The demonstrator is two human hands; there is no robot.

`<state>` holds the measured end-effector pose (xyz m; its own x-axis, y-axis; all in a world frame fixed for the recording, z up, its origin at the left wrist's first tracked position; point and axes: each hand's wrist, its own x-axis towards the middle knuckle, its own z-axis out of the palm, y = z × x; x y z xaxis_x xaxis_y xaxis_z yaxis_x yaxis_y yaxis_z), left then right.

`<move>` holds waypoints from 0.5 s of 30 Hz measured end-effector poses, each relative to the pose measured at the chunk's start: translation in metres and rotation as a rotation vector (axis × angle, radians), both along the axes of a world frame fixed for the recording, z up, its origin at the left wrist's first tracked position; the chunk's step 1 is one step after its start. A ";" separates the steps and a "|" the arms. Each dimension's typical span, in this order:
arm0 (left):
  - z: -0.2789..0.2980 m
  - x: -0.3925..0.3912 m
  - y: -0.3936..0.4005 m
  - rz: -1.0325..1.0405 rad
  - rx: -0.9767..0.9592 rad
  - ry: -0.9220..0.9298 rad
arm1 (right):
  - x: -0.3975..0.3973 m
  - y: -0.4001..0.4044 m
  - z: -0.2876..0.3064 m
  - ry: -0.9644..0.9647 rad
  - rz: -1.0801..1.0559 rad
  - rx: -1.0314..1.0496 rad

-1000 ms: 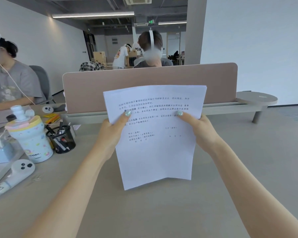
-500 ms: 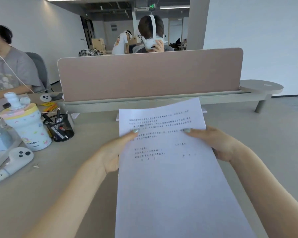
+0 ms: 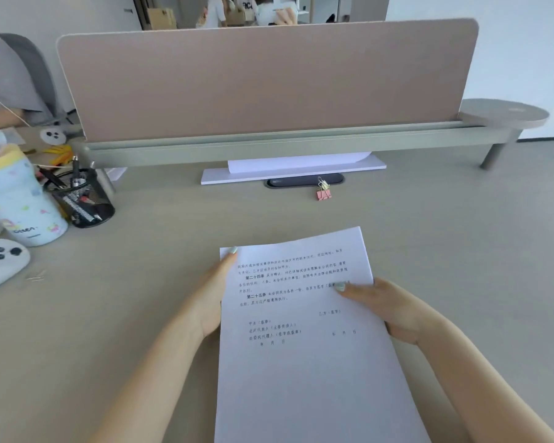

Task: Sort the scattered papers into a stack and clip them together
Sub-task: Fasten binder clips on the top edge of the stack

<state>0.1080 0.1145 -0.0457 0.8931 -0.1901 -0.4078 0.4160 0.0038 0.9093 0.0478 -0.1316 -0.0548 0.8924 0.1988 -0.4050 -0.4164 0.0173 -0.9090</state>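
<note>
On the desk (image 3: 429,251) now, both hands lower the papers (image 3: 301,330).

Both hands, left hand (image 3: 210,298) and right hand (image 3: 389,310), hold the paper stack (image 3: 304,334) by its sides on the counter (image 3: 461,235); a pink binder clip (image 3: 323,193) lies beyond

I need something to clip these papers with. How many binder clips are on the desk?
1: a pink binder clip lies on the desk beyond the papers, just in front of the dark cable slot. Others may be hidden.

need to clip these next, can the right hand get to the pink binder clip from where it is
Probably yes: the desk between the right hand and the pink binder clip is bare, but the hand must first let go of the papers.
</note>
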 end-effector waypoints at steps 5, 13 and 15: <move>-0.013 0.007 0.004 0.066 0.043 0.022 | 0.002 -0.002 0.005 0.026 0.047 -0.056; -0.015 0.026 -0.002 0.112 0.139 -0.079 | 0.132 -0.010 -0.003 -0.389 -0.548 -0.671; -0.015 0.028 -0.007 0.103 0.186 -0.096 | 0.172 -0.013 -0.009 -0.441 -0.514 -0.774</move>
